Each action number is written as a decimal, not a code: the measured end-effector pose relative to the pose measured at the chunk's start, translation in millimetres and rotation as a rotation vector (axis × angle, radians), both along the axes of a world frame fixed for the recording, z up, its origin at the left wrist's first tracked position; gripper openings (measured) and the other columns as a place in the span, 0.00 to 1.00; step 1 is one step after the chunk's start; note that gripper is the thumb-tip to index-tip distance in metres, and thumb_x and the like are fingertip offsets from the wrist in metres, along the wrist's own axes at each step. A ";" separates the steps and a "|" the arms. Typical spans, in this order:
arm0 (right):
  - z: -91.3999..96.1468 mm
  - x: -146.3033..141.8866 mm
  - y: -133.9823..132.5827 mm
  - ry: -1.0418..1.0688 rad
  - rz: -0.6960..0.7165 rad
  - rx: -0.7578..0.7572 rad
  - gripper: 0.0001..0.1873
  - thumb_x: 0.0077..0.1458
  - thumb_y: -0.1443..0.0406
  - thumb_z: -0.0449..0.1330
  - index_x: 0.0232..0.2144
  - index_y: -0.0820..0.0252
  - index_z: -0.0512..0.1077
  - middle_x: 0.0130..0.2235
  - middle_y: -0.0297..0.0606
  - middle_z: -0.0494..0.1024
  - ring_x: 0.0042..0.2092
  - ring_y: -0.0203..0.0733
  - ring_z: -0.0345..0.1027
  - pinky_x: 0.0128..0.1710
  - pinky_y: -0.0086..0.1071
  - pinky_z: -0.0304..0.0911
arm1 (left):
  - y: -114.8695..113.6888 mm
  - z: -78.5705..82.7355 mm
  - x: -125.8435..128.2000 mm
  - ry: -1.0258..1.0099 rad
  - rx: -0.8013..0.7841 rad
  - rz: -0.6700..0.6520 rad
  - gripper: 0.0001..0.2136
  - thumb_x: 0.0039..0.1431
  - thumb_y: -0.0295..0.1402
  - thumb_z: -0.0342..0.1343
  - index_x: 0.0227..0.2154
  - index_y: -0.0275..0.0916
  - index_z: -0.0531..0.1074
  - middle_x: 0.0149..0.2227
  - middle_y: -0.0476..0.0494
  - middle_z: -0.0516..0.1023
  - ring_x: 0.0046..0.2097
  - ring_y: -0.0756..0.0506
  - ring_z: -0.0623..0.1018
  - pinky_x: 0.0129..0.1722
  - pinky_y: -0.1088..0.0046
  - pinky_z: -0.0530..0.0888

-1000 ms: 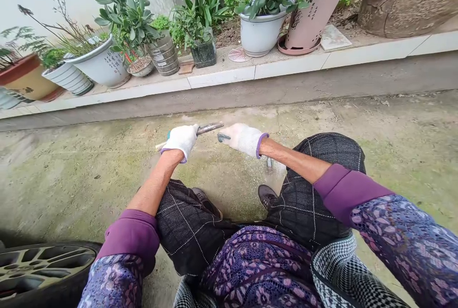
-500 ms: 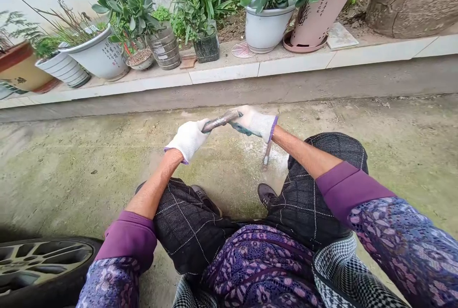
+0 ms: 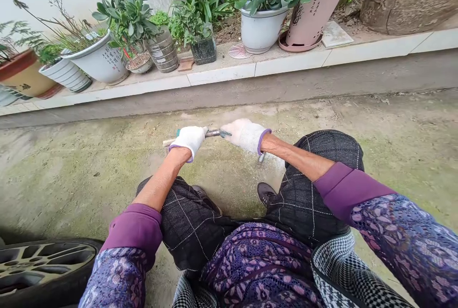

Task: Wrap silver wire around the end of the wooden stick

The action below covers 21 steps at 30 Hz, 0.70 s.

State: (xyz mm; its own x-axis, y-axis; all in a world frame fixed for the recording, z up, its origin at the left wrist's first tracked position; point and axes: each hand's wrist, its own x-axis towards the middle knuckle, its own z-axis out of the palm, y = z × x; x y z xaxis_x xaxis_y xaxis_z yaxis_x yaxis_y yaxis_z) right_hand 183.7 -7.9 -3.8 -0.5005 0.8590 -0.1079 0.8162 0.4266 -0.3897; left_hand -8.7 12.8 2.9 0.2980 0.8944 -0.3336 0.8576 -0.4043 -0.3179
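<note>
Metallic-looking rod (image 3: 213, 133), near the centre of the frame, spanning the gap between the gloves; it could twist or drop to the ground (image 3: 107, 165) if the left hand (image 3: 189, 138) loosened while the right hand (image 3: 245, 135) pushed at its end; left hand closed firmly round the rod, a pale tip (image 3: 167, 143) poking out leftward; right hand's fingers at the rod's right end, whether gripping or merely touching cannot tell; second tool (image 3: 261, 157) below, partly hidden.
</note>
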 end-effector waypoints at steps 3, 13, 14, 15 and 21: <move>1.5 7.6 8.1 -0.005 -0.001 -0.003 0.09 0.58 0.63 0.59 0.37 0.58 0.80 0.38 0.46 0.83 0.39 0.46 0.74 0.35 0.33 0.58 | -7.8 0.2 7.3 0.048 -0.044 -0.131 0.16 0.65 0.27 0.45 0.50 0.40 0.73 0.39 0.35 0.82 0.40 0.38 0.82 0.39 0.65 0.73; 8.4 19.5 30.1 0.662 -0.192 -0.455 0.11 0.54 0.64 0.59 0.38 0.64 0.77 0.21 0.29 0.69 0.19 0.29 0.53 0.18 0.26 0.49 | -15.0 18.3 -3.6 -0.177 0.095 -0.084 0.17 0.68 0.33 0.46 0.55 0.48 0.71 0.44 0.40 0.82 0.42 0.40 0.81 0.39 0.68 0.71; 9.0 16.4 29.5 0.739 -0.218 -0.537 0.11 0.54 0.64 0.59 0.38 0.64 0.76 0.18 0.27 0.65 0.17 0.29 0.50 0.16 0.26 0.46 | -14.3 19.1 -3.9 -0.227 0.099 -0.036 0.16 0.68 0.35 0.47 0.55 0.48 0.72 0.44 0.41 0.82 0.42 0.41 0.81 0.40 0.68 0.71; 9.5 12.8 28.5 0.804 -0.229 -0.608 0.11 0.53 0.64 0.59 0.37 0.64 0.75 0.17 0.26 0.62 0.17 0.29 0.48 0.15 0.26 0.43 | -13.4 19.7 -3.9 -0.277 0.106 0.011 0.16 0.68 0.37 0.47 0.55 0.47 0.72 0.44 0.41 0.82 0.42 0.41 0.81 0.40 0.68 0.72; 3.7 -5.2 18.0 0.926 -0.297 -0.636 0.11 0.51 0.61 0.66 0.27 0.59 0.67 0.16 0.23 0.58 0.16 0.27 0.46 0.14 0.24 0.42 | -2.1 12.8 2.0 -0.365 0.158 0.171 0.16 0.67 0.38 0.47 0.52 0.44 0.73 0.43 0.39 0.83 0.43 0.40 0.81 0.42 0.68 0.72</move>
State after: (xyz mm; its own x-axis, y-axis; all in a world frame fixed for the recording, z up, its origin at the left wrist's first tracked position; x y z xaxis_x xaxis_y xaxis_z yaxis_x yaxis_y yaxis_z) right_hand 178.5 10.2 -0.1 -0.4015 0.8783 -0.2596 0.1417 -0.2205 -0.9650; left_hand -6.7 10.7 15.7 0.2139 0.9728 -0.0886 0.9757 -0.2171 -0.0282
